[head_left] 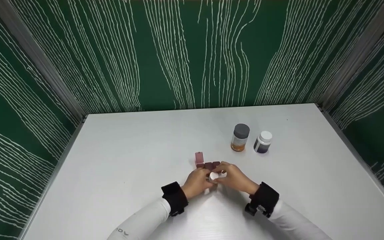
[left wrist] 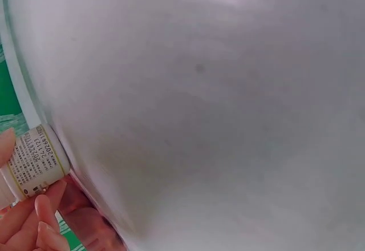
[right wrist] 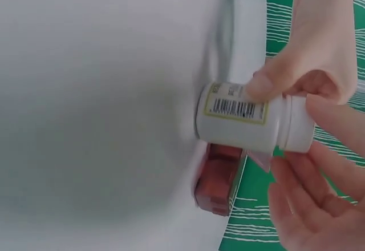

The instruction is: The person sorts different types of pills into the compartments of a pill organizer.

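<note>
A small white pill bottle (right wrist: 236,125) with a yellow-edged label stands upright on the table. My left hand (head_left: 197,182) grips its body, thumb across the label in the right wrist view. On the other side, my right hand (head_left: 234,178) has its fingertips around the white cap (right wrist: 298,124). The cap sits on the bottle's neck. Printed text covers the label (left wrist: 39,160) in the left wrist view. Just behind the bottle is a row of dark red blocks (head_left: 208,165), partly hidden by the hands; one red block (right wrist: 218,179) shows close beside the bottle.
A pink block (head_left: 199,157) stands behind the left end of the red row. Farther back on the right are a grey-capped jar (head_left: 240,137) with orange at its base and a white-capped bottle (head_left: 263,142). Green white-lined panels (head_left: 198,60) enclose the white table (head_left: 128,150).
</note>
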Tool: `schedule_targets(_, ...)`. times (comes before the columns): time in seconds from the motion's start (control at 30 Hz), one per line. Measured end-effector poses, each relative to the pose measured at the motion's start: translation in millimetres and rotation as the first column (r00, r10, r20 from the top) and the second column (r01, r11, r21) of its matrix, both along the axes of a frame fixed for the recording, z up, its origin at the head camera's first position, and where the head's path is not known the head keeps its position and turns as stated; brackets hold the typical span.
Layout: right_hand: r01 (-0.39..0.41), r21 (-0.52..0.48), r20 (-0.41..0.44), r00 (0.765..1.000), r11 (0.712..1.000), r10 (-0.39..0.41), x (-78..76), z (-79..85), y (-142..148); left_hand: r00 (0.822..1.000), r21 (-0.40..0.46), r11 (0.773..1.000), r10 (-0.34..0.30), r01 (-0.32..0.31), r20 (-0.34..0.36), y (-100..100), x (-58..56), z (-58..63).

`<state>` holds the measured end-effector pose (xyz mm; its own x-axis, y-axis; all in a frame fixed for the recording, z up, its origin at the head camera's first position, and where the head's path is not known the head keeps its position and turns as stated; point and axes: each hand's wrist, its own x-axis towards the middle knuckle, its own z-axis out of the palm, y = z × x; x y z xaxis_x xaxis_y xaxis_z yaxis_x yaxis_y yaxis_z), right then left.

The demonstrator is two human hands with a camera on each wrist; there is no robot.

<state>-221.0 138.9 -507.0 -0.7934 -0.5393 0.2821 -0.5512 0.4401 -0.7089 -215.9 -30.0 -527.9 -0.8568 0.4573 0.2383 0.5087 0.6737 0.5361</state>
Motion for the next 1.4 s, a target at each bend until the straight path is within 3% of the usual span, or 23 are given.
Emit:
schedule_targets(0.17, 0.189, 0.058, -0.05, 0.981, 0.98, -0.186, 6.1, -2.5, -8, 1.0, 0.008, 1.0, 0.014, -0.014, -0.019, 1, -0.7, -0.4)
schedule_targets(0.3, 0.246, 0.137, -0.104, 0.967, 0.959, -0.233, 9.2, -2.7, -10, 1.0, 0.016, 1.0, 0.011, -0.011, -0.029, 1, -1.6, 0.2)
schedule_targets(0.6, 0.043, 0.122, -0.121, 0.992, 0.992, -0.028, 5.6, -2.0, -7, 1.0, 0.018, 1.0, -0.008, 0.008, -0.012, 0, -1.6, 0.4)
schedule_targets(0.93, 0.094, 0.083, -0.109, 0.99, 0.992, -0.085, 7.9, -5.9, -9, 1.0, -0.001, 1.0, 0.011, -0.011, -0.022, 2, 0.7, 3.6)
schedule_targets(1.13, 0.08, 0.125, -0.106, 0.992, 0.989, -0.066, 6.0, -4.0, -8, 0.999, -0.026, 1.0, 0.001, -0.002, -0.046, 1, 1.2, 3.7)
schedule_targets(1.3, 0.029, 0.16, -0.12, 0.993, 0.987, -0.01, -1.1, 13.7, -2, 1.0, -0.059, 0.998, -0.026, 0.026, 0.002, -5, 2.7, 11.3)
schedule_targets(1.4, 0.055, 0.112, -0.128, 0.991, 0.992, -0.041, -11.1, 31.7, 6, 0.998, -0.06, 0.998, -0.023, 0.026, 0.051, -13, 3.5, 19.4)
